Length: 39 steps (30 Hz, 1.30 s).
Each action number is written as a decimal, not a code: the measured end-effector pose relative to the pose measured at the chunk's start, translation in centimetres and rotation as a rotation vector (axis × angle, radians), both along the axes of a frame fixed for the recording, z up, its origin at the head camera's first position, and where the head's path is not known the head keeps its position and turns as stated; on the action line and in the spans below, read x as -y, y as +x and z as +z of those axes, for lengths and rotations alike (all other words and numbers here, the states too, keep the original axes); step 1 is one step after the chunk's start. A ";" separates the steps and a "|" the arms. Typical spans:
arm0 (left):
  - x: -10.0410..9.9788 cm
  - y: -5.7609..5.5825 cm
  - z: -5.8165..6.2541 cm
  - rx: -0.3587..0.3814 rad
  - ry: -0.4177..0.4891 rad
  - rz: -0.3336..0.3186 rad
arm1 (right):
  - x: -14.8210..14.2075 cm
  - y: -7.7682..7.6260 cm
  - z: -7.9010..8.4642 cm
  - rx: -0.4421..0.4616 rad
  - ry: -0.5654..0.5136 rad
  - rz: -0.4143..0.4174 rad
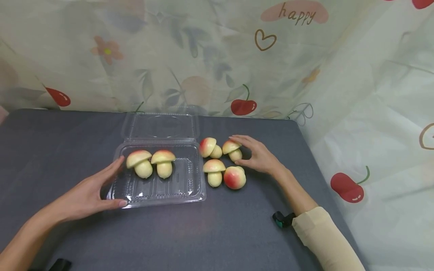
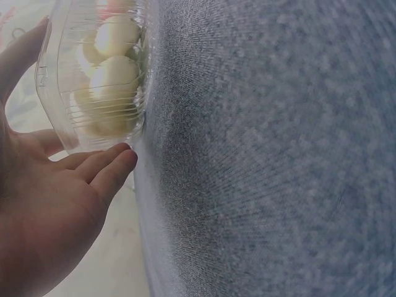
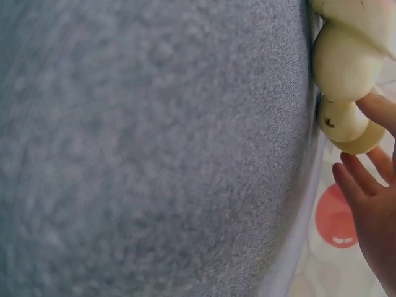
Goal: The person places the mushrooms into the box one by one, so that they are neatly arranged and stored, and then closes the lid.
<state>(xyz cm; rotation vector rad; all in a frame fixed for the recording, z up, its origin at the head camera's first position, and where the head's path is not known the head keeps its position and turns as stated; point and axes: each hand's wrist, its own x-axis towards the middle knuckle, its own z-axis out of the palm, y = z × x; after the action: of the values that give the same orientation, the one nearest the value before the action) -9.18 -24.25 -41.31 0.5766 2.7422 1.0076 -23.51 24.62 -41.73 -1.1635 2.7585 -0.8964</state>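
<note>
In the head view my left hand (image 1: 89,192) holds the left end of a clear plastic clamshell box (image 1: 183,194), thumb at the front corner, fingers farther back. The left wrist view shows this hand (image 2: 68,179) against the box wall (image 2: 59,93). Inside the box, two mushroom-shaped pieces (image 1: 164,164) with cream stems and reddish-yellow caps stand side by side. My right hand (image 1: 259,156) pinches another mushroom (image 1: 234,150) right of the box, fingers at its cap and thumb by its stem. In the right wrist view that mushroom (image 3: 340,120) sits between thumb and fingers.
Beside the box lie three more mushrooms: one tilted at the back (image 1: 207,147), one upright (image 1: 214,173), one with its red cap facing forward (image 1: 234,177). The box lid (image 1: 161,126) lies folded back. A patterned curtain (image 1: 203,56) hangs behind the grey table (image 1: 190,237).
</note>
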 end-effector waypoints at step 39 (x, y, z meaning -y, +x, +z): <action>-0.1 0.0 0.2 0.010 -0.004 -0.003 | -0.5 -0.6 -0.8 0.075 -0.102 -0.093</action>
<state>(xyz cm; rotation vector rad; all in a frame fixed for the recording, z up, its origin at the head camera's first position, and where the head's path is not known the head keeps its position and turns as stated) -9.18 -24.18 -41.07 0.5735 2.7327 1.0020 -24.14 25.15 -42.57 -0.9988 2.7562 -1.0788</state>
